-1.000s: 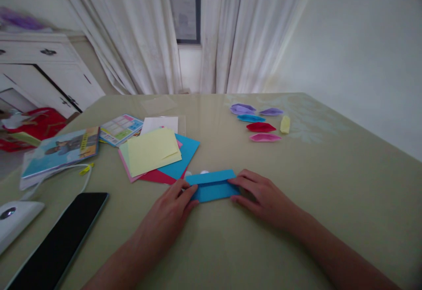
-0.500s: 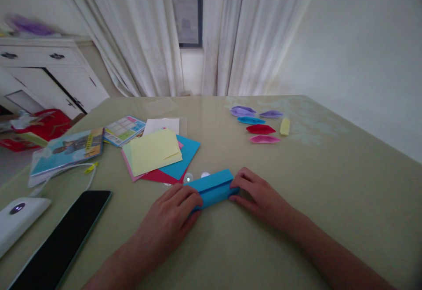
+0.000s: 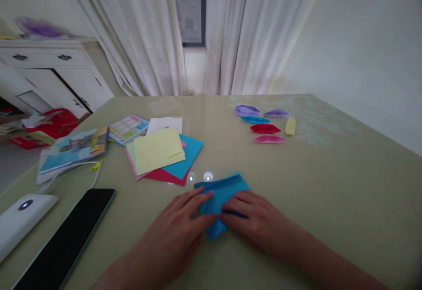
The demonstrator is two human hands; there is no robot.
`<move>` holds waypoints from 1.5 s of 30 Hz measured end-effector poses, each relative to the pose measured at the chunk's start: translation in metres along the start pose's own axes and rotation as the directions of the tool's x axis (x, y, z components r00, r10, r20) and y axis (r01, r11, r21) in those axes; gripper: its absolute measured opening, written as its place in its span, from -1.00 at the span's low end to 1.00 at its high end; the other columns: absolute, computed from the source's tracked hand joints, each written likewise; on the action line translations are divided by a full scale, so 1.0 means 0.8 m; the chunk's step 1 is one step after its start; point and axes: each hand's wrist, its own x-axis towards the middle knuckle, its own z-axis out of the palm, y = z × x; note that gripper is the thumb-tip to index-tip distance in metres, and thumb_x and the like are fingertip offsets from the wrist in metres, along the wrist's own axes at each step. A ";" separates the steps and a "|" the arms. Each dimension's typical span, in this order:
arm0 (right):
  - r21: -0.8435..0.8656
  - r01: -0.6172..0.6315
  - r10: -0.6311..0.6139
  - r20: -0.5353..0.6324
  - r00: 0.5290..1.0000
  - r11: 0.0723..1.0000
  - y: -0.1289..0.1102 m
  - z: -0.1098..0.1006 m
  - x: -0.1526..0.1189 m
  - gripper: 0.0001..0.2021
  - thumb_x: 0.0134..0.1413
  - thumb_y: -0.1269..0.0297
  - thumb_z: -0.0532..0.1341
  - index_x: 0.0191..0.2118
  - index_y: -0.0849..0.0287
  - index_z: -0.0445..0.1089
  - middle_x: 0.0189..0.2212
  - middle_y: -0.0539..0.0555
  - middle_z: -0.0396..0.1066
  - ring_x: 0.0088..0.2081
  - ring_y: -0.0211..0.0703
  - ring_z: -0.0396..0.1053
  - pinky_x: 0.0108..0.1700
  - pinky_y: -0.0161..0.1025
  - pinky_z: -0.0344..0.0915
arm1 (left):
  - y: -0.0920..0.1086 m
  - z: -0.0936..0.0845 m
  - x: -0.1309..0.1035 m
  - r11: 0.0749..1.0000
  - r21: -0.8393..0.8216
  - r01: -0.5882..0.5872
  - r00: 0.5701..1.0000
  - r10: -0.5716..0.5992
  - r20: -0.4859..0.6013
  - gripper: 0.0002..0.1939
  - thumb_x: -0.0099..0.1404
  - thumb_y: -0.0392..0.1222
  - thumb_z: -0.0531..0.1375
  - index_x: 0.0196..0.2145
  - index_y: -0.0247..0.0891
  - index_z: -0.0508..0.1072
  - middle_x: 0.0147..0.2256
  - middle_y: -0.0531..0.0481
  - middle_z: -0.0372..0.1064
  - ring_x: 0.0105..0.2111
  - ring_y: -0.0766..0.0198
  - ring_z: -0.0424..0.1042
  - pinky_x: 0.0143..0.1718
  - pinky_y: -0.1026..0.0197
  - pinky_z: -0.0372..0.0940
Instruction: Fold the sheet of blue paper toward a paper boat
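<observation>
— Where is the blue paper (image 3: 221, 195)?

— Low in the middle of the frame, flat on the pale green table (image 3: 329, 184), directly under both hands. Partly folded, roughly wedge-shaped: a wide edge toward the top of the frame, a narrow corner toward the bottom, just left of centre.

— Which way does the long axis run?

— Diagonally, from upper right down to lower left. Pointed end aimed at the lower edge of the frame, toward the wearer.

— And the hands?

— Left hand (image 3: 180, 228) lying over the paper's left side, fingers spread flat and pressing down, not pinching. Right hand (image 3: 253, 219) lying over the right side, fingers also flat on the sheet, tips meeting the left hand's near the middle. Both equally close; neither curled shut around anything.

— What else sits nearby?

— A fan of coloured sheets (image 3: 161, 153) up and left of the paper, apart from it. A row of small folded boats (image 3: 263, 125) in the upper right, well apart. A dark tablet (image 3: 69, 237) at lower left, booklets (image 3: 74, 147) above it.
</observation>
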 end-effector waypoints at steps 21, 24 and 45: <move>0.330 -0.018 -0.027 0.131 0.991 0.944 0.018 -0.022 -0.007 -0.89 0.44 0.32 0.23 -0.12 0.13 0.52 -0.07 0.08 0.53 -0.04 -0.09 0.44 0.07 -0.09 0.25 | -0.029 0.016 0.009 0.990 0.083 -0.110 0.965 0.126 -0.228 -0.70 0.55 -0.28 0.14 0.16 -0.17 0.51 0.23 -0.08 0.46 0.28 0.03 0.37 0.31 -0.08 0.32; 0.346 -0.011 -0.042 0.145 0.988 0.938 0.013 -0.020 -0.007 -0.90 0.44 0.27 0.24 -0.13 0.12 0.50 -0.05 0.07 0.51 -0.05 -0.08 0.41 0.08 -0.09 0.22 | -0.023 0.020 0.008 0.961 0.153 -0.230 0.929 0.264 -0.260 -0.75 0.59 -0.32 0.10 0.05 -0.19 0.56 0.26 0.04 0.48 0.37 0.15 0.27 0.51 0.03 0.00; 0.530 -0.293 0.259 0.140 0.956 0.795 0.004 -0.007 -0.002 -0.97 0.33 0.40 0.27 -0.17 0.14 0.43 -0.10 0.10 0.43 -0.05 -0.07 0.40 0.05 -0.13 0.33 | -0.001 0.011 -0.001 0.964 0.100 -0.246 0.966 0.252 -0.055 -0.69 0.57 -0.31 0.13 0.18 -0.18 0.50 0.23 -0.05 0.50 0.20 0.06 0.48 0.20 0.02 0.45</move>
